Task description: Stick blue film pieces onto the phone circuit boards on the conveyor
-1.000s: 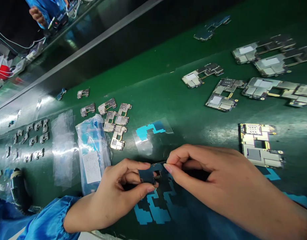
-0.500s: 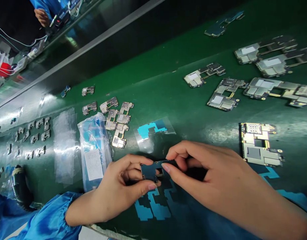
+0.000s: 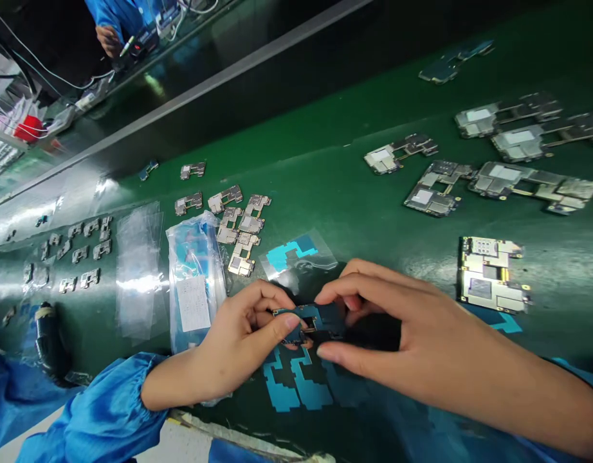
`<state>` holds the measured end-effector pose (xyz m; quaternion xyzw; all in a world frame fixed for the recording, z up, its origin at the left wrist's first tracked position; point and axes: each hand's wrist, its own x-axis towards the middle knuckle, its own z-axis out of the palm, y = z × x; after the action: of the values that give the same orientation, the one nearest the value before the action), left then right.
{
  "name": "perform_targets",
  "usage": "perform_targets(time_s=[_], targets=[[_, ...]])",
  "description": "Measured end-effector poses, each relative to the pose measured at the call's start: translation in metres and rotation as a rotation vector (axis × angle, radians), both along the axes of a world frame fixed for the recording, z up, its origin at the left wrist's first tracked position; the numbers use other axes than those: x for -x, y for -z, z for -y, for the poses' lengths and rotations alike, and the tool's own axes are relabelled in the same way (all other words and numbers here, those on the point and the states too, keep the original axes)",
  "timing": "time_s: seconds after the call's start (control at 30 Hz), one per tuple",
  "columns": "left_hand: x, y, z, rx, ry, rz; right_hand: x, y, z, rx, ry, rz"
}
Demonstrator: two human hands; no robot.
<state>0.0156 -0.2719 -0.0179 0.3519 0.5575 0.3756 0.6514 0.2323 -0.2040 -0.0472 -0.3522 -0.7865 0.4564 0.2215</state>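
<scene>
My left hand (image 3: 238,344) and my right hand (image 3: 402,334) both pinch a small dark blue circuit board (image 3: 310,321), held just above the green mat near its front edge. The left thumb and forefinger grip its left end; the right fingers close round its right end and hide part of it. Blue cut-out stickers (image 3: 296,382) lie flat on the mat right under the board. A clear film with a blue sticker (image 3: 296,254) lies just beyond my hands.
A plastic bag of blue stickers (image 3: 195,283) and clear film sheets (image 3: 138,270) lie to the left. Several small shield parts (image 3: 238,225) sit behind them. Larger circuit boards (image 3: 489,273) lie to the right and far right (image 3: 518,180). Another person's hand (image 3: 108,38) works at top left.
My right fingers have closed further over the board's right end and both hands have shifted slightly right. The camera view has also drifted.
</scene>
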Motion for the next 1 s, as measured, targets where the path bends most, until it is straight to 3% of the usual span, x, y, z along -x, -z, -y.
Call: perform_targets(time_s=[0.4,0.63,0.87,1.0], targets=[[0.002,0.002,0.0,0.03,0.026,0.007,-0.003,0.009,-0.003,-0.048,-0.082,-0.074],[-0.007,0.004,0.001,-0.046,0.08,-0.176,0.008,0.001,0.0,-0.088,-0.14,-0.104],[-0.005,0.006,-0.002,-0.058,0.111,-0.012,0.011,0.001,0.0,-0.105,-0.15,-0.187],[-0.001,0.006,-0.001,-0.103,0.08,0.154,0.012,-0.007,-0.005,-0.215,-0.133,-0.238]])
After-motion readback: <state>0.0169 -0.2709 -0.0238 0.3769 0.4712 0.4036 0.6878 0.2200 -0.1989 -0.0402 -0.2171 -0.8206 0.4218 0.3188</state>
